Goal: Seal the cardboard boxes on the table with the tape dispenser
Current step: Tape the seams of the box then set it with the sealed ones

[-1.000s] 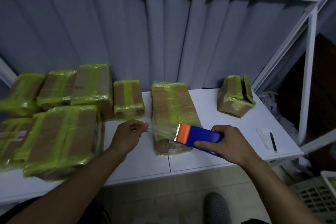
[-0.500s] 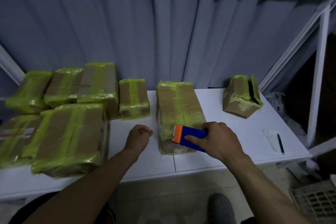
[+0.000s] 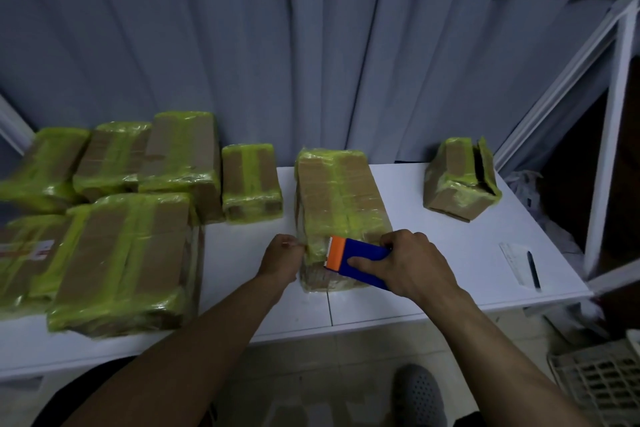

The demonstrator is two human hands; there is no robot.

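Note:
A long cardboard box [image 3: 341, 198] wrapped in yellow-green tape lies on the white table [image 3: 408, 291] in front of me. My right hand [image 3: 412, 267] grips the blue tape dispenser [image 3: 360, 262] with its orange blade end, held against the box's near top edge. My left hand [image 3: 282, 258] is curled at the box's left near corner and pinches the end of the clear tape against it. A smaller box [image 3: 457, 178] with an open flap stands at the back right.
Several taped boxes [image 3: 121, 253] are piled on the left half of the table, and a small one [image 3: 251, 180] stands left of the middle box. A paper slip with a pen [image 3: 531, 267] lies at the right edge. A plastic crate [image 3: 602, 381] sits on the floor.
The dispenser has come down from above the table's front onto the box's near end. My left hand moved right to the box's corner, shortening the stretched tape.

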